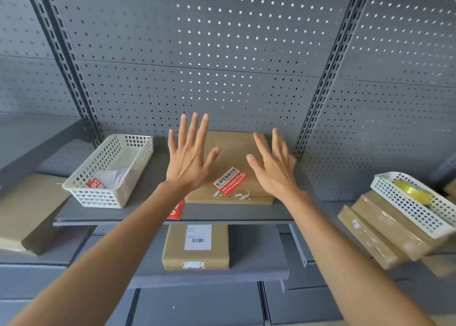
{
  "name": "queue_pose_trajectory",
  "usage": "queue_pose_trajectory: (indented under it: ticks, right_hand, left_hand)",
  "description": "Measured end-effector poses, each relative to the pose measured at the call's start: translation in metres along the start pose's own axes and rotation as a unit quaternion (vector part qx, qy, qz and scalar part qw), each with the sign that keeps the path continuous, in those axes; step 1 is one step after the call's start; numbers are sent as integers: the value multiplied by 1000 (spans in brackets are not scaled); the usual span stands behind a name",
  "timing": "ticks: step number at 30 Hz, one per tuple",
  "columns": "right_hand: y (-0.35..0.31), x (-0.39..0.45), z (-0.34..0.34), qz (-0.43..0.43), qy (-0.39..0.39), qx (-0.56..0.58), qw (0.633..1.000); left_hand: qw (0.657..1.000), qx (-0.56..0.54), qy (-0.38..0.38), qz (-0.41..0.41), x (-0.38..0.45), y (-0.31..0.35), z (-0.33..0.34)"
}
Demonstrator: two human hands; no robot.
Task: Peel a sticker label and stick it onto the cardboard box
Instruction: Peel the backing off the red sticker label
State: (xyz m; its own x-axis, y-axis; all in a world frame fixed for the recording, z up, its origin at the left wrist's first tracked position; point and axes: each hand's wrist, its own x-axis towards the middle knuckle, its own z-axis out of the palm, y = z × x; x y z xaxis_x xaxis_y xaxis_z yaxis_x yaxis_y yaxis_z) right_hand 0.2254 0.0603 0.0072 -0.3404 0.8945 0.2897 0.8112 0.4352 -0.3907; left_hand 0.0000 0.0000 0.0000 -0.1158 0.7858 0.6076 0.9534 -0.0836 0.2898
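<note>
A flat cardboard box (pixel 232 150) lies on the grey shelf (pixel 148 214) in front of me. A red sticker label (pixel 230 180) with white and black print is stuck on its top near the front edge, with torn paper scraps just below it. My left hand (pixel 190 160) hovers over the box's left side, fingers spread, holding nothing. Over the right side, my right hand (pixel 274 167) is likewise spread and empty. Another red sticker piece (pixel 176 211) lies on the shelf under my left wrist.
A white plastic basket (pixel 111 194) with paper and red stickers stands to the left on the shelf. A smaller box with a barcode label (pixel 196 246) sits on the lower shelf. At right, stacked boxes (pixel 385 236) carry a white basket (pixel 417 209) with yellow tape. Pegboard wall behind.
</note>
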Motion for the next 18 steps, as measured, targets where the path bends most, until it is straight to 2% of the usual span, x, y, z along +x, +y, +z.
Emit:
queue_pose_trajectory:
  ticks: [6,11,18]
  right_hand:
    - [-4,-7,13,-1,-23,-20,1000]
    - [-19,-6,13,-29,-56,12,998]
    - [-30,6,13,-38,-91,-32,995]
  left_hand:
    - [988,-13,21,149,-21,-2,7]
    - [990,-27,-15,141,-41,-1,21]
    - [994,-74,1,85,-49,1,30]
